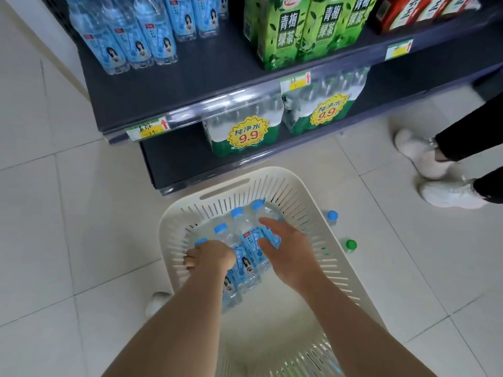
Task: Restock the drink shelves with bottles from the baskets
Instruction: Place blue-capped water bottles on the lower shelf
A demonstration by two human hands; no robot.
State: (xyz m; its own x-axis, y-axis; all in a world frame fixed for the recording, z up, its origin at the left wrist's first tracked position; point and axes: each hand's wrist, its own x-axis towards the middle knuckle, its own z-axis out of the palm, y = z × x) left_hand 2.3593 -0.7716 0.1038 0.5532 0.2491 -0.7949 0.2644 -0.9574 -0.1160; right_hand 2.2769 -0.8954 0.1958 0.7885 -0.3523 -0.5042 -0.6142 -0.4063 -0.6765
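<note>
My left grip (209, 257) is curled round the near bottle (202, 242), and my right grip (283, 246) wraps the far bottle (269, 213), both low in the basket (226, 184). Spare bottles (246, 240) lie packed, touching, between my grips. I judge that lifting both could snag them and slip one loose.

Pale, glossy tiled floor (68, 227) with thin grey joints; a dark shelf unit (190, 77) stands on it.

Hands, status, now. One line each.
Left hand: grips a clear blue-capped plastic water bottle in the cream slatted plastic basket.
Right hand: thumb and fingers curl round another clear plastic bottle with a blue label.
</note>
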